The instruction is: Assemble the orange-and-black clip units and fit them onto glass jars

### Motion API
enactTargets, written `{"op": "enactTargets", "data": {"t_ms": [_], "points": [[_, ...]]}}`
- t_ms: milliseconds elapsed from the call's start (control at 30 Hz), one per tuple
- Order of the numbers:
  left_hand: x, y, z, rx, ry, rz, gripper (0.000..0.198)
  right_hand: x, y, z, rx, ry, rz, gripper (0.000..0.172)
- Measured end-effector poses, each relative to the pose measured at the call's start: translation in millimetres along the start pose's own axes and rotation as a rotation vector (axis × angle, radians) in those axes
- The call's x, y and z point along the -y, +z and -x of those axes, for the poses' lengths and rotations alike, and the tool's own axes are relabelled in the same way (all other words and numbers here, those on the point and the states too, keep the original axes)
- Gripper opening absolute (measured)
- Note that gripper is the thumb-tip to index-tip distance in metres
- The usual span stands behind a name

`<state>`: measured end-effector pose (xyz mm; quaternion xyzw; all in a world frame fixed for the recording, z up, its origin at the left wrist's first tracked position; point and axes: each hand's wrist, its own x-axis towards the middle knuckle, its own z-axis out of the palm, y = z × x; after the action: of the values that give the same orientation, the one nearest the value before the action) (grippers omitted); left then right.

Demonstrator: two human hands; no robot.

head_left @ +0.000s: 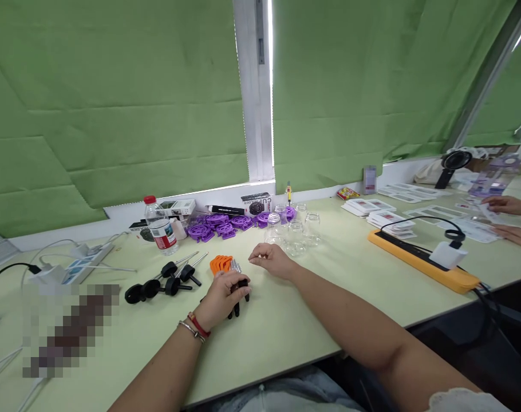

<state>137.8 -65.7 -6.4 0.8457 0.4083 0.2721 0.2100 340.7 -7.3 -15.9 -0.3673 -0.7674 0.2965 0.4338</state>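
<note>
My left hand (224,293) rests on the pale green table (286,326), its fingers closed over a set of black-handled hex keys (240,297) held in an orange holder (220,263). My right hand (271,258) lies just to the right of the holder, fingers curled loosely with nothing visible in them. Beside the left hand, several black-knobbed tools (166,281) lie loose. Behind the right hand stand several small clear glass jars (295,232).
A water bottle (160,226), purple plastic wheels (220,225) and small boxes line the window sill side. An orange power strip (423,260) with a white charger lies at the right. Another person's hands (507,220) work over white cards at the far right. White power strips sit at the left.
</note>
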Motion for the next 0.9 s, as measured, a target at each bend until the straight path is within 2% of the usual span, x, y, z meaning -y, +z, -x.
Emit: {"op": "enactTargets", "data": {"t_ms": [133, 267, 900], "points": [[-1, -0.7, -1, 0.003, 0.024, 0.033, 0.021, 18, 0, 7, 0.19, -0.043, -0.349, 0.021], [-2, -0.7, 0, 0.04, 0.049, 0.053, 0.025, 20, 4, 9, 0.308, -0.075, -0.415, 0.021], [0, -1.4, -1, 0.067, 0.06, 0.095, 0.026, 17, 7, 8, 0.326, -0.025, -0.407, 0.021]]}}
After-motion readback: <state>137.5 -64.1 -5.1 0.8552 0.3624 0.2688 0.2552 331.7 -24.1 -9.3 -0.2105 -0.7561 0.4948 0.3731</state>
